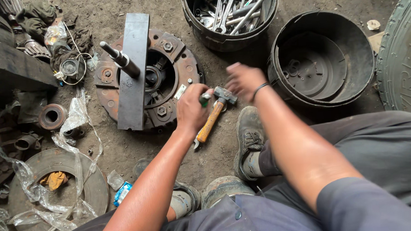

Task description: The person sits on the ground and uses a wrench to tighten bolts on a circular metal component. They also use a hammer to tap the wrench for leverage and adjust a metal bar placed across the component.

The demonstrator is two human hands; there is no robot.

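Note:
My left hand [190, 110] is closed around a slim tool with a green end [205, 99], right beside a rusty clutch pressure plate [171, 61] on the dirt floor. A flat steel bar [132, 72] lies across that plate, and a dark shaft [119, 58] sticks up from it. An orange-handled hammer [212, 117] lies on the ground just right of my left hand. My right hand [243, 79] is blurred, fingers apart, hovering over the hammer head and holding nothing.
A black bucket of wrenches [220, 38] stands at the top, an empty black tub [323, 59] to its right, and a tyre [403, 51] at the far right. A brake disc with plastic wrap [95, 189] and metal parts lie left. My shoe [248, 136] is below the hammer.

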